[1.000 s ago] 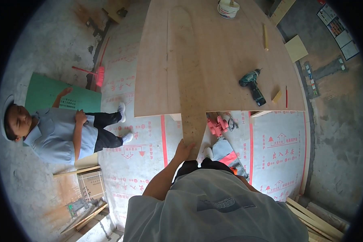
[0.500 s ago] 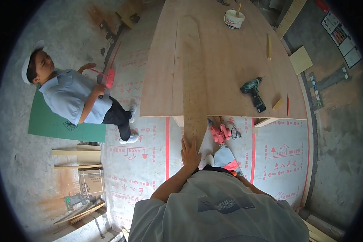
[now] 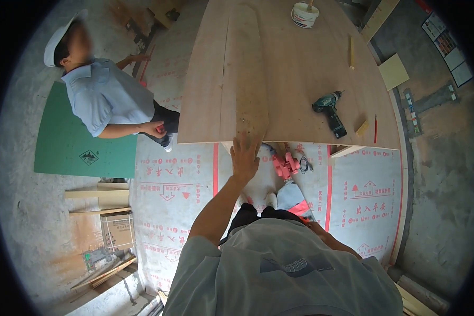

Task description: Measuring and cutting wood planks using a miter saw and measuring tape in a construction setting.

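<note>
My left hand lies with its fingers stretched out against the near end of a long wooden plank. That plank rests flat on a broad plywood sheet, its near end about at the sheet's front edge. Down by my right hip is my right hand, its fingers mostly hidden by my shirt and the angle. An orange bit shows close to it, too small to name. On the plywood to the right of the plank lie a green and black cordless drill, a small wood block and a red pencil-like stick.
A white bucket and a wood strip are farther up the sheet. Beneath its front edge a red power tool with a grey bag sits on the floor. At left a co-worker stands near a green board.
The plank has slid away from me, so its near end no longer hangs far past the plywood edge. My left arm has stretched forward with it. The co-worker has moved nearer the sheet.
</note>
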A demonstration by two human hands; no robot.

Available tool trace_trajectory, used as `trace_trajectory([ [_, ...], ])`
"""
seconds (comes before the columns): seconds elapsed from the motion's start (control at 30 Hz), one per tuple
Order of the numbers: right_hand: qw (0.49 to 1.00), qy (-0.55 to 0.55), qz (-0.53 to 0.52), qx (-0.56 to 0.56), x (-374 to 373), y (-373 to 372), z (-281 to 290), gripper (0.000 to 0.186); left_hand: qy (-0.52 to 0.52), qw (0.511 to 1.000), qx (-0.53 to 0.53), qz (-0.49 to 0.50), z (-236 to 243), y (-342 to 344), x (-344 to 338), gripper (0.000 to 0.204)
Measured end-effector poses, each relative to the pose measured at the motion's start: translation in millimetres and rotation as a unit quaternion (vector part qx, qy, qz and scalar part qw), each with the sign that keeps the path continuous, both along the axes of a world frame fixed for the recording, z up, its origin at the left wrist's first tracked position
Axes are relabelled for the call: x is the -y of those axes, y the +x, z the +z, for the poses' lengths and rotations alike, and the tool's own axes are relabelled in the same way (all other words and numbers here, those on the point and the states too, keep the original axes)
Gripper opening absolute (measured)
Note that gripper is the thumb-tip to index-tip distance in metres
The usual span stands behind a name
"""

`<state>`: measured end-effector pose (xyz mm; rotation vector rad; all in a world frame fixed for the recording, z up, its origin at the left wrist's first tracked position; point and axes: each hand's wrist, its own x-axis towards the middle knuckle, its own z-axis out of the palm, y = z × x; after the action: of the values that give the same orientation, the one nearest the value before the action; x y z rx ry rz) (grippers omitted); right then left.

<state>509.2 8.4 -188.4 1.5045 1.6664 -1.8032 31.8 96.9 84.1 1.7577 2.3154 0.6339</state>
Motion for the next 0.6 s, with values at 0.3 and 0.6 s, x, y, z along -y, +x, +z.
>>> trace_trajectory([
  [0.3,0.993,0.102,-0.059,0.006,23,7,58,0.030,0.015,0.999,0.040,0.004,-24,16,71,0.071],
  [0.6,0.959,0.245,-0.018,0.139,37,-32,66,0.025,-0.334,0.893,0.175,0.245,-162,-60,338,0.058],
])
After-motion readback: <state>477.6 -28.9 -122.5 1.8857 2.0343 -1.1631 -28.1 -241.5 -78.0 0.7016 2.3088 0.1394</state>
